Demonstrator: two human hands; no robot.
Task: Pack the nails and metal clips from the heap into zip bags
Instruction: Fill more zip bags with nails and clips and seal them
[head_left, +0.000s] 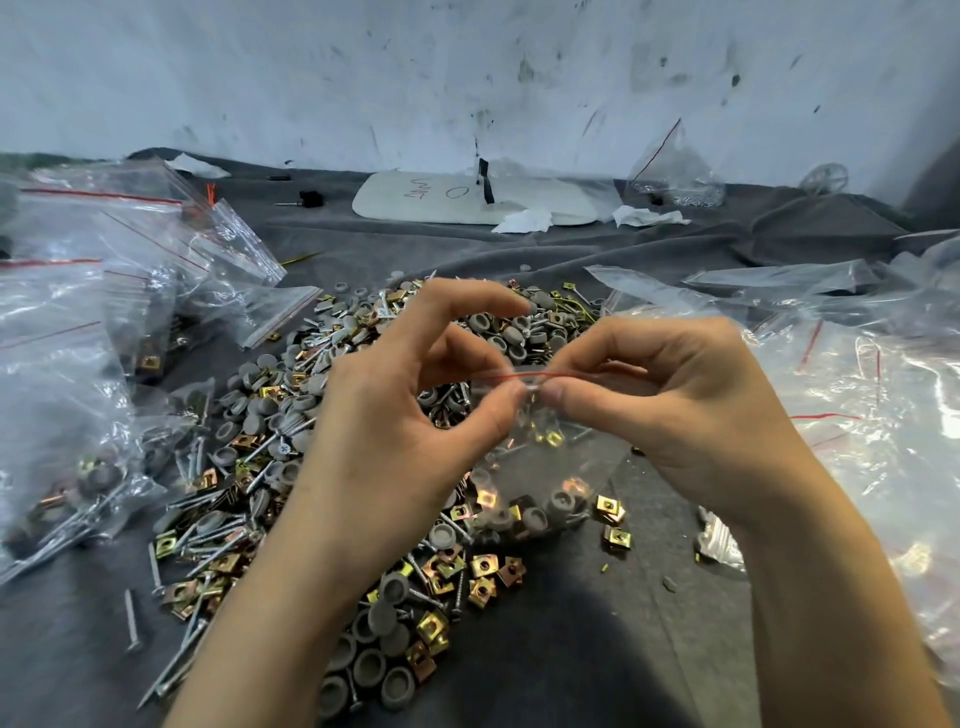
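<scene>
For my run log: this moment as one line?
zip bag: part filled | left hand: pinches its seal | right hand: pinches its seal | heap: beneath

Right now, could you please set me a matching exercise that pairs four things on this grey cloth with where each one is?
Things:
1. small zip bag
2. white board
3. filled zip bags
4. lone nail

Places:
A. far side, near the wall
B. piled left of the heap
C. pinched at its top between left hand and right hand
D. lying alone on the cloth, front left

Pairs: 1-C, 2-A, 3-B, 4-D.
</scene>
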